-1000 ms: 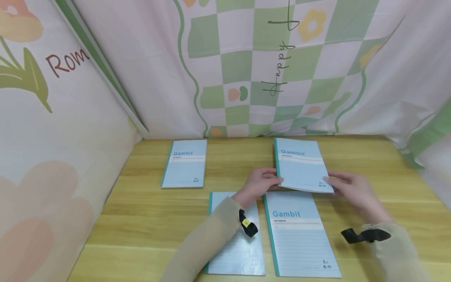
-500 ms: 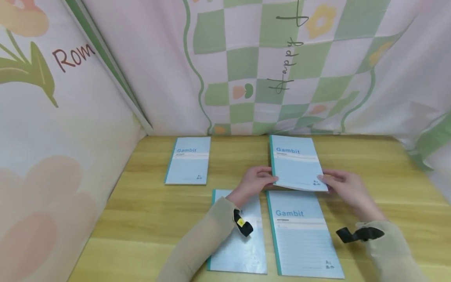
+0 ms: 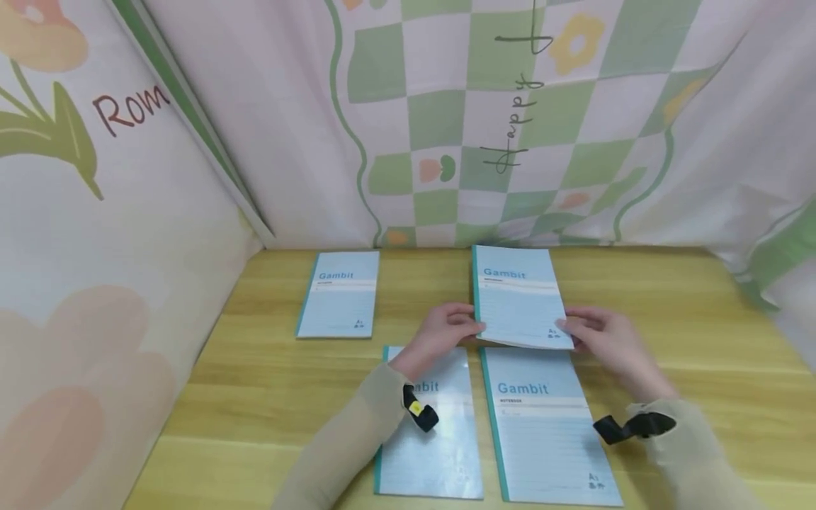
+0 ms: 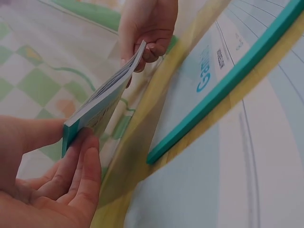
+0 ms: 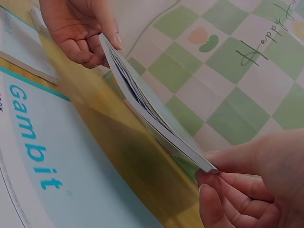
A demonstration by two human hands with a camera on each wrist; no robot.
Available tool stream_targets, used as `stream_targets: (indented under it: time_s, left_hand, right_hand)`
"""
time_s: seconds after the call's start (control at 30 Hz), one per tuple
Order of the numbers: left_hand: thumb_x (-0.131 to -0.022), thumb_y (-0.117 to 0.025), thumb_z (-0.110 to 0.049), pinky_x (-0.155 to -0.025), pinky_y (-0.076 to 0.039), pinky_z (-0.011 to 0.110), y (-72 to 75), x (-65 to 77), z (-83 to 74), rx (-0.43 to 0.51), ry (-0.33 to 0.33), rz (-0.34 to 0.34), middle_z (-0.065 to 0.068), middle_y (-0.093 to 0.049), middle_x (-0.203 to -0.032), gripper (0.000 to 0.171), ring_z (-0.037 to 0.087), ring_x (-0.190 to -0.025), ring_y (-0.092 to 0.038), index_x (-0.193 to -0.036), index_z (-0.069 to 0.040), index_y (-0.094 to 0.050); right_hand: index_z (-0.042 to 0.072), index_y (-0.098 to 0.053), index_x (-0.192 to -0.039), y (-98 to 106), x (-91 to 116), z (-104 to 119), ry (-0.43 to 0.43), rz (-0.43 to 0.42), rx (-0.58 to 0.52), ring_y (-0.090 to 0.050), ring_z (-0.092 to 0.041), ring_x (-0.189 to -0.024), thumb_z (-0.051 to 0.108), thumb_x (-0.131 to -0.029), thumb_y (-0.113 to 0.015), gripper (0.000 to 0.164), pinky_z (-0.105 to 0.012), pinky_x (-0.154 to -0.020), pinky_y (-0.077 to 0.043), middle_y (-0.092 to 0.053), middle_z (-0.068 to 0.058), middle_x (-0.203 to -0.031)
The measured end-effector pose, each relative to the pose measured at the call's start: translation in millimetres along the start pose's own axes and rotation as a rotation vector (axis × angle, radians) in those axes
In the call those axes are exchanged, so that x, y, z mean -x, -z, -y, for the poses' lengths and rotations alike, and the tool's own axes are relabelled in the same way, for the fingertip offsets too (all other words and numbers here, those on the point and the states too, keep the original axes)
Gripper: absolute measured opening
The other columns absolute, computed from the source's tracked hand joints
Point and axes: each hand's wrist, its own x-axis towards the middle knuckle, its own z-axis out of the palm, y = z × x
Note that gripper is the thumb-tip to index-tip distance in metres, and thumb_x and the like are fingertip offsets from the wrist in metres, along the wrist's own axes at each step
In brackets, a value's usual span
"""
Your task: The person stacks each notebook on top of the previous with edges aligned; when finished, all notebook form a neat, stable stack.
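Both hands hold one light-blue Gambit notebook [image 3: 519, 297] with a teal spine, raised off the table at its near edge. My left hand [image 3: 444, 329] pinches the near spine corner, thumb above and fingers beneath, as the left wrist view shows with the left hand [image 4: 61, 175]. My right hand [image 3: 608, 343] pinches the opposite near corner; in the right wrist view that right hand [image 5: 247, 185] has its thumb on top and fingers curled under. The pages [image 5: 142, 102] bow slightly between the hands. Just below lies a larger Gambit notebook [image 3: 548, 432], flat on the table.
Left of it lies another large notebook [image 3: 433, 446], partly covered by the left forearm. A smaller notebook [image 3: 338, 297] rests at the back left of the wooden table [image 3: 255, 397]. A patterned curtain [image 3: 440, 120] hangs along the table's back edge.
Both hands have carried the held notebook to the left, toward the small notebook at the back left. The grip looks the same. The notebooks on the table keep their places.
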Motion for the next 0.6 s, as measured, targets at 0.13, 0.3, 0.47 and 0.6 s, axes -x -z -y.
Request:
stream_targets:
  time_s: [0.13, 0.3, 0.47, 0.6]
  left_hand:
    - [-0.091, -0.079, -0.032, -0.096, -0.053, 0.036, 12.3, 6.0, 1.5, -0.040, -0.003, 0.001, -0.005, -0.070, -0.110, 0.052, 0.012, -0.098, -0.068, -0.136, -0.013, -0.061]
    - [-0.092, -0.078, -0.032, -0.095, -0.053, 0.036, 26.1, 13.0, 3.9, -0.068, -0.036, 0.005, -0.002, -0.070, -0.114, 0.054, 0.012, -0.100, -0.067, -0.138, -0.011, -0.060]
    - [-0.092, -0.078, -0.031, -0.093, -0.054, 0.035, 36.9, 18.2, 7.5, -0.072, -0.050, 0.002, -0.001, -0.070, -0.114, 0.055, 0.013, -0.099, -0.068, -0.139, -0.010, -0.059]
    - [-0.093, -0.078, -0.030, -0.093, -0.054, 0.036, 45.3, 22.0, 8.8, -0.079, -0.058, -0.009, 0.000, -0.070, -0.114, 0.054, 0.015, -0.100, -0.068, -0.139, -0.009, -0.060]
  right_hand:
    - [-0.006, -0.050, -0.144, -9, 1, 7, 0.009, 0.014, -0.030, -0.064, -0.025, -0.092, 0.046, -0.099, -0.065, 0.070, -0.032, -0.074, -0.059, -0.064, -0.025, -0.127]
    - [-0.004, -0.051, -0.143, -17, 2, 15, 0.016, 0.013, -0.060, -0.065, -0.025, -0.090, 0.042, -0.099, -0.067, 0.066, -0.032, -0.073, -0.059, -0.064, -0.024, -0.125]
    - [-0.005, -0.052, -0.142, -27, 1, 21, 0.031, 0.013, -0.063, -0.066, -0.024, -0.087, 0.038, -0.099, -0.068, 0.063, -0.033, -0.073, -0.059, -0.066, -0.023, -0.121]
    - [-0.006, -0.053, -0.140, -34, 0, 26, 0.046, 0.022, -0.068, -0.067, -0.024, -0.085, 0.036, -0.099, -0.068, 0.061, -0.033, -0.073, -0.059, -0.067, -0.022, -0.117]
